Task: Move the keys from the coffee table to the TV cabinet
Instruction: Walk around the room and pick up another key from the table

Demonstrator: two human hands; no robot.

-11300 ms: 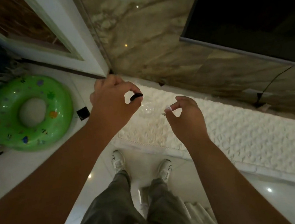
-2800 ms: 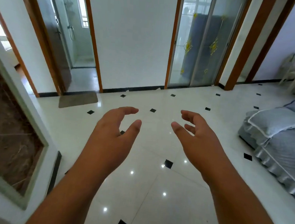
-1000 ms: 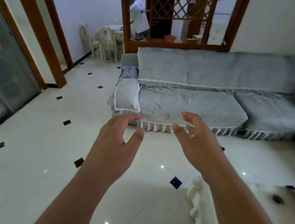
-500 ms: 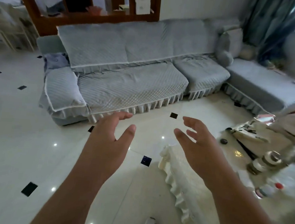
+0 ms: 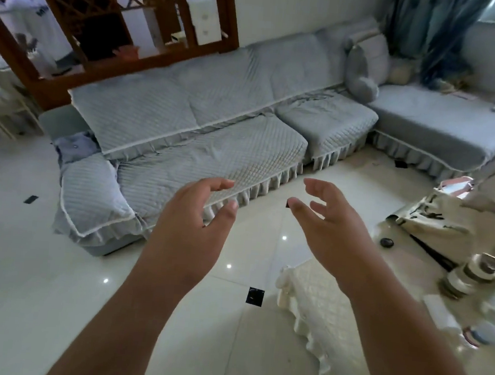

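A: Our left hand (image 5: 190, 227) hangs mid-frame with its fingers spread and loosely curled, nothing in it. Our right hand (image 5: 331, 224) beside it is the same: spread, bare, thumb well apart from the fingers.

B: So where are the keys?

A: We cannot pick them out. Just right of our right hand there is a small dark round thing (image 5: 386, 243) on the glossy worktop (image 5: 407, 261); it may belong to them, but it is too small to tell. The TV cabinet is not in view.

B: And around that?

A: A cream quilted cover (image 5: 320, 301) with a frilled edge drapes the worktop's near corner at the lower right. Stacked tape rolls (image 5: 469, 275) and small jars crowd the right edge, with a patterned cloth bundle (image 5: 453, 217) behind them. The grey sectional sofa (image 5: 215, 130) fills the middle, above white floor tiles (image 5: 53, 275).

B: How should we go about the next pickup?

A: We judge it best to bring our gaze down over the worktop first, confirm the keys, then reach with the right hand, the nearer one, pinching the ring so nothing dangles into the jars.
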